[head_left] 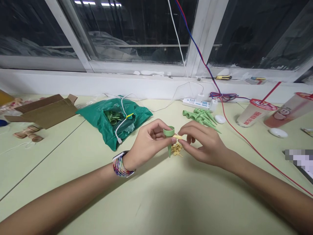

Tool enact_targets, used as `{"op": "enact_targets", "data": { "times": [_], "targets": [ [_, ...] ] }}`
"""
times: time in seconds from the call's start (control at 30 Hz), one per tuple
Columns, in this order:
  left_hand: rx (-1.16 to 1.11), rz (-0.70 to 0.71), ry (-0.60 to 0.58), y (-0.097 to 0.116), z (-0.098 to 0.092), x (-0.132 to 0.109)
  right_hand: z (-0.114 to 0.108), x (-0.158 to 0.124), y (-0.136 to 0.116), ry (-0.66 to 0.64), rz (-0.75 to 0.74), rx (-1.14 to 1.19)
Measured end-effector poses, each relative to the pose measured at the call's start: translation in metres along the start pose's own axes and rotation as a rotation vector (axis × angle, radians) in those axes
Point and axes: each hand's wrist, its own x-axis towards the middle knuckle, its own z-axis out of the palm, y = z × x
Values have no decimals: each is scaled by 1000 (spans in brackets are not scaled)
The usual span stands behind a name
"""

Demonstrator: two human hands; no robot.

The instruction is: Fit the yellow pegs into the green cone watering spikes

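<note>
My left hand (150,137) is closed around a light green plastic plant-watering spike (168,132), held upright with its ribbed ring top up and its point down. In the fingertips of my right hand (205,142) is a small yellow plastic peg (178,137), pinched at its right end. The peg lies level against the spike's side, just below the ring; how deep it sits in the spike is hidden by my left thumb. Below the hands, a little heap of yellow pegs (176,150) lies on the table.
More green spikes (202,118) lie behind my right hand, near a power strip (197,103). A torn green bag (97,114) holding spikes sits at left, beside a cardboard box (49,111). Two drink cups (254,112) stand right; a red cable (241,137) crosses the table.
</note>
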Motion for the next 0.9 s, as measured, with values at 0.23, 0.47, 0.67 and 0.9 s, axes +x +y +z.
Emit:
{"op": "enact_targets", "data": {
  "times": [0.23,0.47,0.67,0.9],
  "targets": [
    [17,9,-17,4,1,-1,-4,3,-8,-114,100,-54],
    [39,27,-18,0,4,-5,-5,5,-13,-194,151,31],
    [-44,-67,-43,1,2,-4,-3,7,-15,-219,283,91],
    [-262,-278,-172,0,2,-4,1,4,-1,-153,-25,-142]
  ]
}}
